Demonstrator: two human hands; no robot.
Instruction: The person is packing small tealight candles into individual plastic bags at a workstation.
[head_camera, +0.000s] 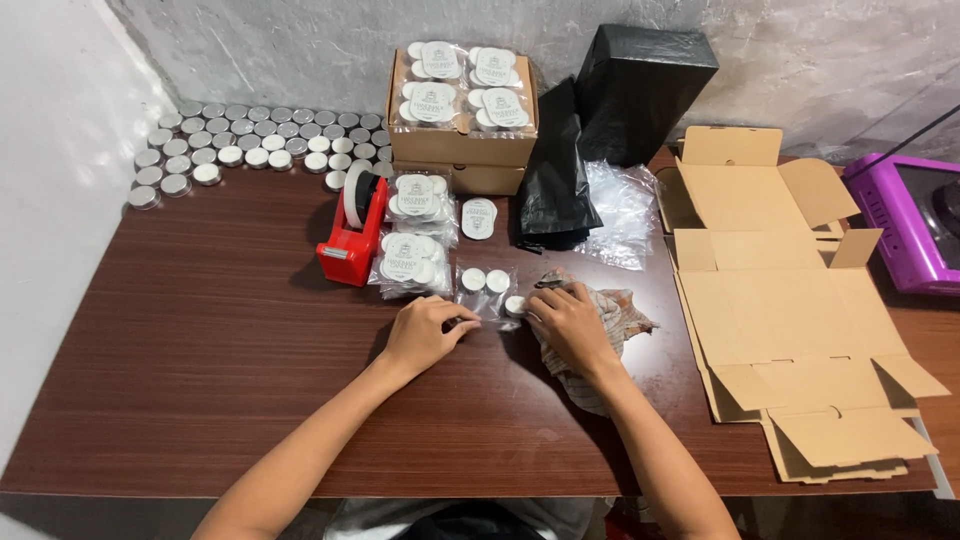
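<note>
Left hand and right hand are pinching a clear bag of small tins near red tape dispenser.

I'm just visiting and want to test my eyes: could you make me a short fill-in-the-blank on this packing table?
1. The tape dispenser is coloured ____.
2. Both hands, left hand and right hand, touch a clear ____ holding small round tins.
3. The flattened cartons lie on the person's ____ side.
4. The machine at the table's far right is ____.

Missing words: red; bag; right; purple
</note>
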